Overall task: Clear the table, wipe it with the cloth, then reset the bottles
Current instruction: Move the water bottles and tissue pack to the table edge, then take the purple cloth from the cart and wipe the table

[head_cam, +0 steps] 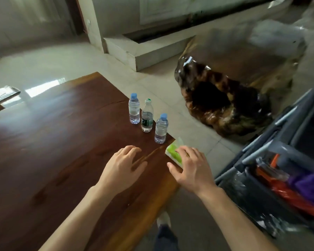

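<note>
Three small water bottles stand in a row near the right edge of the dark wooden table point(53, 151): a blue-capped bottle point(134, 109) farthest, a green-labelled bottle point(147, 116) in the middle, another blue-capped bottle point(161, 129) nearest. A green and white tissue pack point(173, 153) lies at the table's right corner. My right hand point(190, 167) rests over it, fingers spread on the pack, not clearly gripping. My left hand point(121, 167) hovers open above the table, just left of the pack. No cloth shows on the table.
A grey cleaning cart point(279, 160) with orange and purple items stands close on the right. A large glossy root-wood block point(223, 102) sits on the tiled floor beyond the table. A stone step point(134, 51) lies farther back. My shoe point(163, 219) shows below.
</note>
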Motion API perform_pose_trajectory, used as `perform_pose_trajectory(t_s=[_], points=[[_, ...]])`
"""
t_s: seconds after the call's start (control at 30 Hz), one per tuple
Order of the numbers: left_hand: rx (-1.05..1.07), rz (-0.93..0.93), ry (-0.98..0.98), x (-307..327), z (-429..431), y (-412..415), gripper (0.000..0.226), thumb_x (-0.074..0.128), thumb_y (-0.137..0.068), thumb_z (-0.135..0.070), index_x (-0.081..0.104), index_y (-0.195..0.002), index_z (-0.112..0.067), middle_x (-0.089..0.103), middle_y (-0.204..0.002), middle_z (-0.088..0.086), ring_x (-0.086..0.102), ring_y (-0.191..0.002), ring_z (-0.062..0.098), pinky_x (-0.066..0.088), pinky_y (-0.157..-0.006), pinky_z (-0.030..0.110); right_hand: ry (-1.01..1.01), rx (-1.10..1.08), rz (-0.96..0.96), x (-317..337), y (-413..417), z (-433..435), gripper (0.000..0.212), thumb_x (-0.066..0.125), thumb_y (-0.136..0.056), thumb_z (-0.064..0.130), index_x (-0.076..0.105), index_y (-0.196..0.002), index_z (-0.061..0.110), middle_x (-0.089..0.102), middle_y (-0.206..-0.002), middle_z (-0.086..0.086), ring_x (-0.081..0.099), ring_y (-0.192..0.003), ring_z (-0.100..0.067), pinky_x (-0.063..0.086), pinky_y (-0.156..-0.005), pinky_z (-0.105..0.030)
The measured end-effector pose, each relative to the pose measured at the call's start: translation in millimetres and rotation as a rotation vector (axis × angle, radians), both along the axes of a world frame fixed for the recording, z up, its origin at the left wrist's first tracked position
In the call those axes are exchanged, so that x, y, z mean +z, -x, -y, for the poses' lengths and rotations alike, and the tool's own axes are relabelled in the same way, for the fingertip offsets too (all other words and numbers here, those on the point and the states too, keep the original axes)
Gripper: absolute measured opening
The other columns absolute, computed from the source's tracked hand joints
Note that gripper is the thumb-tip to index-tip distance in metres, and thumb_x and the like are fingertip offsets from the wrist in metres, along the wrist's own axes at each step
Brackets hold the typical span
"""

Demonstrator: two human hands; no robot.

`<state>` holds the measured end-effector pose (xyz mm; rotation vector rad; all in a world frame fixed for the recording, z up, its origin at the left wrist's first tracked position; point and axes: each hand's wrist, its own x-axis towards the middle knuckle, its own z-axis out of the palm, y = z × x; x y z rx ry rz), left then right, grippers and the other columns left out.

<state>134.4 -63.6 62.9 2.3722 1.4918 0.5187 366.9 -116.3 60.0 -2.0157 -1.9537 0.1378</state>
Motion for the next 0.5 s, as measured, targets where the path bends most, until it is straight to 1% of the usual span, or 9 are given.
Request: perform_pose_trajectory(t_s=[0.1, 0.2, 0.23, 0.33, 0.43, 0.5], points=[[-0.127, 0.011, 0.007, 14.8, 14.4, -44.5, 0.049, 0.062, -0.089, -0.049, 0.065, -0.124, -0.016, 0.067, -0.122, 0.0, 0.066, -0.105, 0.023, 0.054, -0.09, 0.036, 0.008, -0.071, -0.013, 15.0, -50.5, 49.7, 0.054, 0.052, -0.088, 0.052, 0.064, -0.125, 0.014, 0.066, -0.125, -0.006, 0.062, -0.113, -0.025, 0.051, -0.1, -0.04], [-0.237, 0.025, 0.006, 24.3, 27.7, -95.4, 0.051, 0.056, -0.088, -0.054, 0.065, -0.125, -0.019, 0.067, -0.123, -0.001, 0.067, -0.106, 0.024, 0.055, -0.087, 0.037, -0.011, -0.169, -0.019, 23.8, -105.7, 99.6, 0.049, 0.059, -0.09, 0.043, 0.063, -0.128, 0.012, 0.064, -0.127, -0.005, 0.059, -0.117, -0.024, 0.048, -0.104, -0.039], [-0.269, 0.035, -0.002, 26.0, 32.4, -113.4, 0.05, 0.057, -0.088, -0.053, 0.065, -0.124, -0.019, 0.067, -0.123, -0.001, 0.067, -0.106, 0.024, 0.054, -0.086, 0.037, -0.014, -0.21, -0.019, 25.7, -123.3, 115.1, 0.048, 0.061, -0.091, 0.042, 0.062, -0.129, 0.013, 0.063, -0.128, -0.005, 0.058, -0.119, -0.023, 0.047, -0.105, -0.037], [-0.35, 0.043, -0.026, 31.0, 46.5, -170.5, 0.041, 0.065, -0.089, -0.045, 0.065, -0.122, -0.02, 0.065, -0.125, -0.002, 0.063, -0.111, 0.024, 0.05, -0.092, 0.037, -0.031, -0.35, -0.02, 28.1, -176.2, 158.8, 0.043, 0.067, -0.089, 0.034, 0.064, -0.126, 0.012, 0.063, -0.126, -0.004, 0.06, -0.116, -0.024, 0.047, -0.103, -0.035], [-0.488, 0.008, -0.061, 32.4, 55.4, -229.6, 0.043, 0.063, -0.093, -0.043, 0.063, -0.127, -0.018, 0.061, -0.133, 0.0, 0.06, -0.119, 0.023, 0.048, -0.098, 0.037, -0.019, -0.467, -0.017, 30.7, -228.1, 195.3, 0.041, 0.068, -0.091, 0.033, 0.063, -0.127, 0.012, 0.063, -0.126, -0.003, 0.059, -0.117, -0.023, 0.047, -0.101, -0.034], [-0.583, -0.031, -0.05, 31.9, 59.6, -271.2, 0.047, 0.058, -0.095, -0.046, 0.056, -0.134, -0.022, 0.056, -0.139, -0.002, 0.058, -0.122, 0.021, 0.049, -0.1, 0.036, 0.011, -0.519, -0.014, 32.5, -261.5, 214.0, 0.042, 0.067, -0.092, 0.033, 0.061, -0.128, 0.014, 0.063, -0.128, -0.002, 0.059, -0.118, -0.021, 0.048, -0.101, -0.034]])
